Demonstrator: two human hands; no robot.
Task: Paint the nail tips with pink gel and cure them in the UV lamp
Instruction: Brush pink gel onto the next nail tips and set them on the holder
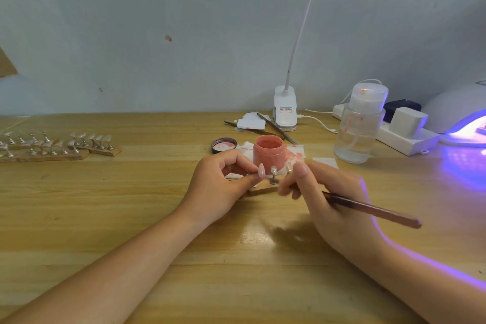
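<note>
Wooden strips of clear nail tips on metal stands (60, 145) lie far left of the fingers. Left hand (223, 184) pinches a pale pink nail tip (262, 169); just beyond, an open jar of pink gel (268, 153). Right hand (331, 200) grips a brown brush (373, 210). Glowing white UV lamp (457, 116) far right.
</note>
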